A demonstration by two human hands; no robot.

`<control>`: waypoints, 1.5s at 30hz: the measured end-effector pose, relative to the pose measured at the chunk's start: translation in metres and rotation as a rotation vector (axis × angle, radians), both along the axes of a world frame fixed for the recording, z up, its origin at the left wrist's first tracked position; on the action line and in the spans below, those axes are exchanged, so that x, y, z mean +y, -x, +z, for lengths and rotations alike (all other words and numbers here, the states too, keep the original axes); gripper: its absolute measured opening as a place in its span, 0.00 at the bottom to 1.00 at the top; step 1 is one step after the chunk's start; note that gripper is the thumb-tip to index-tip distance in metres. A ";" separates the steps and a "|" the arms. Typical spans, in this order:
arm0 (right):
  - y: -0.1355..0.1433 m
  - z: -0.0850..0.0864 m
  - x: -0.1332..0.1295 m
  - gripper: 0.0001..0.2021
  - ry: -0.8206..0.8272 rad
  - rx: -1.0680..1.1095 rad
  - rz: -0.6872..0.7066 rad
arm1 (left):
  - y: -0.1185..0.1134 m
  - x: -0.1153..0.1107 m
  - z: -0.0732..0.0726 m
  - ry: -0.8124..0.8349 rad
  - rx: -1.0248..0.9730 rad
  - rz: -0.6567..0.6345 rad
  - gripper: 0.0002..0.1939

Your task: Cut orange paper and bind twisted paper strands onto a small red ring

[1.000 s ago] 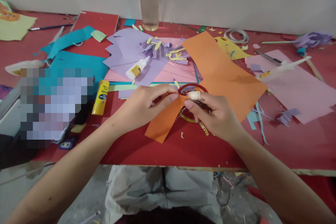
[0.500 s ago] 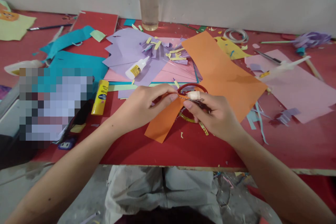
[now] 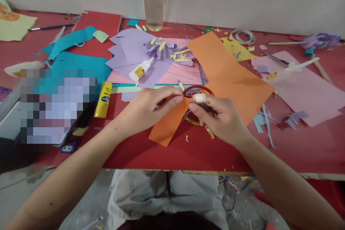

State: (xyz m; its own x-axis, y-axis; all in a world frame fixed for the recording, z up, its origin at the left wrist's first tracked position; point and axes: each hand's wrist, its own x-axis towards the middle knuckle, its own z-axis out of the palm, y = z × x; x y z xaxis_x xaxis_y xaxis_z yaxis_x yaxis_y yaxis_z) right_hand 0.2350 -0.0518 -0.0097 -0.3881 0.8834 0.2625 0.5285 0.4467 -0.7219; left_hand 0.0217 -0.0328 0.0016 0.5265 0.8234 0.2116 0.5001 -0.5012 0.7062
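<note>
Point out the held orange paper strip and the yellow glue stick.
Held orange paper strip point(image 3: 169, 124): head view, its flat face.
Yellow cylindrical glue stick point(image 3: 102, 100): head view, middle of its barrel.

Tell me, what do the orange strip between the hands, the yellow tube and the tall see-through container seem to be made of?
Orange strip: likely paper or thin card, matte, with flat, straight-cut edges.
Yellow tube: probably plastic, smooth, with printed lettering.
Tall container: clear and smooth, liquid showing through; glass or plastic, I can't tell which.
</note>
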 end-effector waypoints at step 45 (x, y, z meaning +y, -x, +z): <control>0.000 0.004 -0.010 0.08 -0.217 -0.249 0.042 | 0.000 0.000 -0.001 0.048 0.074 -0.013 0.13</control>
